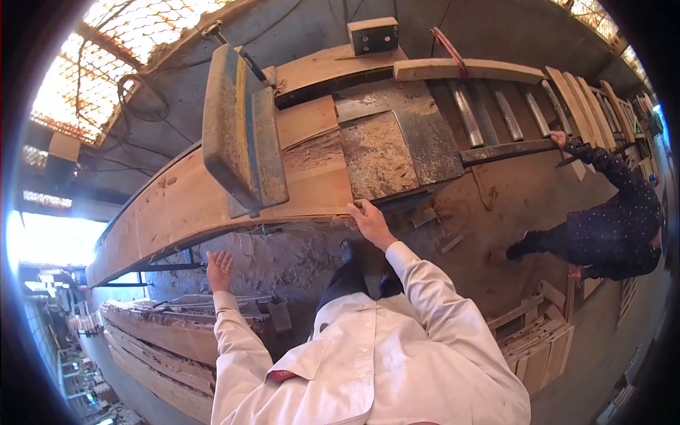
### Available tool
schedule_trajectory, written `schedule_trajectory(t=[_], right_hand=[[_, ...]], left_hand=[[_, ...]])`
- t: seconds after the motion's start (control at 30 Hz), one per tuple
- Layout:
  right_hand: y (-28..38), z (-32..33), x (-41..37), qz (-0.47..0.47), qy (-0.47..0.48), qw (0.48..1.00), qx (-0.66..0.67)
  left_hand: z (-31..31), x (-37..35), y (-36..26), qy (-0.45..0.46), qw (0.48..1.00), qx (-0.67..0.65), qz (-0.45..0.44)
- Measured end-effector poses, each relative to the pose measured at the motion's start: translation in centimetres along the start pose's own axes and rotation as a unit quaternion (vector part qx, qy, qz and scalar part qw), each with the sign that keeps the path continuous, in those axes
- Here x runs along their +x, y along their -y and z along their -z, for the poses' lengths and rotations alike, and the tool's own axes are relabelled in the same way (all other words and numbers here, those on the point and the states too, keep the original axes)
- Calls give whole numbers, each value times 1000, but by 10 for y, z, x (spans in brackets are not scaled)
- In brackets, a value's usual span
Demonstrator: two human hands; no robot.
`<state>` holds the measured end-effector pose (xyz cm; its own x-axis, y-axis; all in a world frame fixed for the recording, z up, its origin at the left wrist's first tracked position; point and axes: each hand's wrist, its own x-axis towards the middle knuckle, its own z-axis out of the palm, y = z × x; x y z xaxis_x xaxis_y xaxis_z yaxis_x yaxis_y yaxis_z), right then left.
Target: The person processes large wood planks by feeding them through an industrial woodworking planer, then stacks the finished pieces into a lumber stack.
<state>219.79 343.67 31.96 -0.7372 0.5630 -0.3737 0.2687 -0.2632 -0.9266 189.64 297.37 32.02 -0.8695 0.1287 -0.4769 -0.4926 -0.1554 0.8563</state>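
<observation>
A long, wide wooden plank (pixel 177 211) with rough bark-like edges lies across the machine table and runs off to the left. My right hand (pixel 372 224) grips its near corner, thumb and fingers closed on the edge. Below the plank's near edge, my left hand (pixel 220 270) is held up with its fingers spread, holding nothing. A dusty metal guard (pixel 237 134) of the sawing machine stands over the plank. Beside the plank's end is a table plate (pixel 382 152) covered in sawdust.
Metal rollers (pixel 506 113) extend right from the machine, with a wooden strip (pixel 467 69) along their back. A person (pixel 602 219) in dark dotted clothes stands there, one hand at the roller frame. Stacked boards (pixel 166 347) lie lower left; a wooden crate (pixel 542 354) stands lower right.
</observation>
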Motion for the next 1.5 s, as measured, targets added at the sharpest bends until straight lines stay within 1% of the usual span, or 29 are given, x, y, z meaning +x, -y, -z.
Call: schedule_trajectory(t=[0.07,0.17,0.27,0.37,0.47,0.57,0.63,0.67,0.73,0.8,0.83,0.87,0.9,0.93,0.97,1.0,1.07,1.1,1.13,1.17,1.23,1.27,1.3,1.33,1.37,1.4,1.43,1.47,1.5], right_hand=[[-6,-1,13,31,-10,995,-99],[6,-3,6,56,-10,993,-107],[24,1,7,87,6,940,-330],[30,-9,5,109,13,930,-351],[40,-24,5,84,26,921,-379],[49,-51,1,148,67,903,-399],[39,-71,5,132,55,915,-376],[35,-82,5,123,50,923,-362],[31,-100,6,147,65,898,-410],[33,-119,7,160,69,885,-432],[41,-121,8,116,126,876,-450],[37,-133,10,115,116,878,-450],[31,-146,11,113,107,878,-452],[26,-156,14,113,99,877,-456],[39,-157,13,90,121,881,-449],[33,-157,12,119,117,883,-439],[21,-156,14,179,105,885,-417],[22,-150,16,200,99,893,-391],[21,-141,16,217,91,902,-362],[22,-133,9,231,87,912,-329],[19,-101,1,263,40,928,-262],[21,-79,-1,281,19,931,-230],[27,-51,-1,283,-28,927,-246],[35,-18,2,287,-73,919,-260],[43,17,9,319,-152,885,-304],[44,52,16,292,-214,851,-381],[54,87,22,272,-273,831,-402],[54,122,37,297,-330,811,-382],[52,159,52,301,-369,762,-440]], left_hand=[[-5,22,-12,-1,1000,-17,-2],[-15,50,-26,-37,997,-65,4],[-29,72,-33,-41,999,-24,-25],[-22,88,-30,-60,987,126,-85],[-40,79,-41,-126,981,96,-114],[-16,100,-55,-174,975,101,-94],[7,118,-60,-213,969,96,-86],[7,119,-65,-207,971,92,-78],[15,112,-72,-202,974,87,-59],[-1,85,-77,-130,983,125,-26],[-12,76,-79,-91,985,145,-11],[-19,74,-74,-30,922,354,-152],[-20,73,-63,35,795,537,-281],[-23,79,-57,53,854,473,-210],[-23,87,-49,58,905,398,-135],[-27,92,-43,49,942,325,-63],[-31,90,-47,5,987,160,7],[-47,83,-53,-1,937,343,-67],[-60,72,-58,-4,845,516,-138],[-64,62,-63,-7,715,670,-198],[-29,106,-39,0,878,437,-193],[-17,115,-46,66,646,691,-317],[-4,124,-54,39,330,813,-478],[1,132,-51,0,441,788,-431],[10,144,-44,-39,541,751,-377],[4,148,-43,-103,670,668,-306],[-1,151,-42,-180,776,549,-251],[-24,153,-41,-273,875,360,-172],[-38,147,-41,-350,921,147,-84]])
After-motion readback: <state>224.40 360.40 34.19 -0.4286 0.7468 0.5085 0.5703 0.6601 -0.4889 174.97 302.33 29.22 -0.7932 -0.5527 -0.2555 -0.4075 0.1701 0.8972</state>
